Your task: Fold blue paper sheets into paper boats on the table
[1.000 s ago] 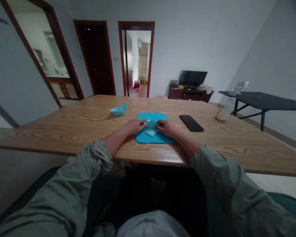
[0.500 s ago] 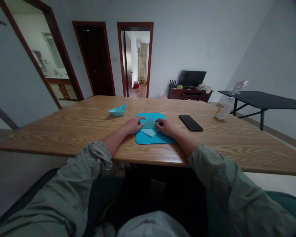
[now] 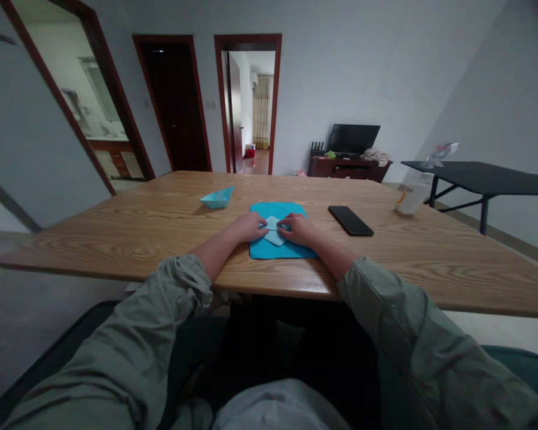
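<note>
On a blue paper sheet (image 3: 269,248) on the wooden bench (image 3: 116,251), a light, soft folded paper piece (image 3: 274,232) lies between the left hand (image 3: 250,227) and right hand (image 3: 299,230), both closed in narrowly at its side corners, the best hold, though any grip cannot be told

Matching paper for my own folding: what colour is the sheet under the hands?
The sheet is plain turquoise blue, best seen in the head view.

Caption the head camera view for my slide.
Left hand and right hand rest on a folded pale blue paper atop a blue sheet, with a paper boat nearby on the wooden table.
</note>
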Demonstrator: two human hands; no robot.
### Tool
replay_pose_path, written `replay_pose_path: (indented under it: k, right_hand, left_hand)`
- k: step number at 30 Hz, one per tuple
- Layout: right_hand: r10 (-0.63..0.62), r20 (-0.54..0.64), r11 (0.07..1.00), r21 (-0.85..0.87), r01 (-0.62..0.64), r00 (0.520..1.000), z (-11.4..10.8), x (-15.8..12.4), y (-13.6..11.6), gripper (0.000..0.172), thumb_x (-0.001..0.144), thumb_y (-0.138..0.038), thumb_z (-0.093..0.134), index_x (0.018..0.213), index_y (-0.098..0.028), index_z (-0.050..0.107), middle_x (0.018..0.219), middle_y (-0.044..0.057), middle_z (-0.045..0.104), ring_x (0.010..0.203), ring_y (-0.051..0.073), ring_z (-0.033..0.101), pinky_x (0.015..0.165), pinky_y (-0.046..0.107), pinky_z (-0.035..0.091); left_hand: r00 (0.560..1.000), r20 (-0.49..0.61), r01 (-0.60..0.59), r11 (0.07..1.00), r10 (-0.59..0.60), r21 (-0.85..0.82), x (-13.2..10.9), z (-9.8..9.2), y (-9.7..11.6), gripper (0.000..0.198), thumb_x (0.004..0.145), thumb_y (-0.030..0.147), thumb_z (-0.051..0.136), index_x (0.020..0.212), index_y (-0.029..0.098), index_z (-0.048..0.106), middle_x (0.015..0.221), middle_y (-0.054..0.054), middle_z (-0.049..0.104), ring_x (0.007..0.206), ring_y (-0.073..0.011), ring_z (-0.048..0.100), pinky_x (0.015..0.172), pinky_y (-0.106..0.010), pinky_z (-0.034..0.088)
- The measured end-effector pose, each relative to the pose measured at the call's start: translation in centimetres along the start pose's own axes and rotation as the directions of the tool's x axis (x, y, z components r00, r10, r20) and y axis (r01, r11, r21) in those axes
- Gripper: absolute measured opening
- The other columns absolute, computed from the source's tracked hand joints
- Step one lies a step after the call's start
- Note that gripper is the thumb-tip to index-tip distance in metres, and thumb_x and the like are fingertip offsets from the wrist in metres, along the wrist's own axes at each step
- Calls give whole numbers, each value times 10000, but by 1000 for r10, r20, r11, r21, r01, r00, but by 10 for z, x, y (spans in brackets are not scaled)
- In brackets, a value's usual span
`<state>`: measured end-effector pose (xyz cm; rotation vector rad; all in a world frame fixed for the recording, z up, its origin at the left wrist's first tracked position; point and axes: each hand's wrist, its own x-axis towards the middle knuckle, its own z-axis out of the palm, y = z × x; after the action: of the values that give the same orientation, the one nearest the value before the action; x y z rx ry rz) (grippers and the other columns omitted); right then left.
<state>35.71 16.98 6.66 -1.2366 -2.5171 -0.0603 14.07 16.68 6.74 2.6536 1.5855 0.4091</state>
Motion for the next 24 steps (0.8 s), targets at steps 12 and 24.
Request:
replay_pose_path:
  k: [12, 24]
  right_hand:
    - [16, -31, 999, -43, -17, 999, 8, -1, 0, 383, 908, -426, 532, 1212, -215, 630, 1077, 122, 658, 1021, 258, 588, 915, 358, 408]
    - [461, -248, 754, 616, -228, 852, 9, 4, 23, 755, 778, -518, 668, 1397, -179, 401, 1180, 141, 606, 945, 234, 625, 816, 378, 513]
  left_hand:
    - [923, 103, 385, 863, -372, -328, 37, -5, 2, 999, 539, 491, 825, 1386, 134, 434, 1454, -198, 439, 1272, -343, 491, 945, -331, 436]
    - [974, -146, -30, 539, -174, -842, 41, 11, -5, 350, 671, 273, 729, 987, 142, 658, 965, -60, 703, 835, -184, 643, 757, -298, 504]
